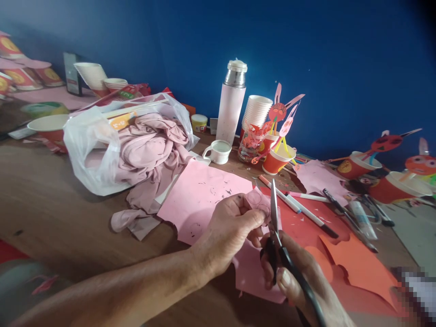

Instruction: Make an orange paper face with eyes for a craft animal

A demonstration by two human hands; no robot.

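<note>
Pink paper, a small piece (254,198) with circles outlined on it, is held up above the desk (51,190), nearer its front edge than its back. The left hand (228,227) pinches it between thumb and bent fingers; the right hand (299,263) is closed around the black handles of the scissors (274,213), whose blades point up just beside the paper's edge and look nearly together. Whether they bite into it, I cannot tell. Drawing looks done on this piece, while the circles appear uncut, so trimming them out seems to be what is left. Beyond the left hand lies a larger pink sheet (204,195) with jagged edges and pen marks, apparently already cut from. Markers (311,213) and an orange offcut (361,259) rest on red paper (296,222) toward the right end. Along the back edge stand a flask (230,109), stacked paper cups (257,111) and a long-eared paper figure (288,125) in a red cup (274,161); others like it, toward the back right corner, look largely finished. Left of the flask, a plastic bag (86,154) spills pink cloth (146,145).
</note>
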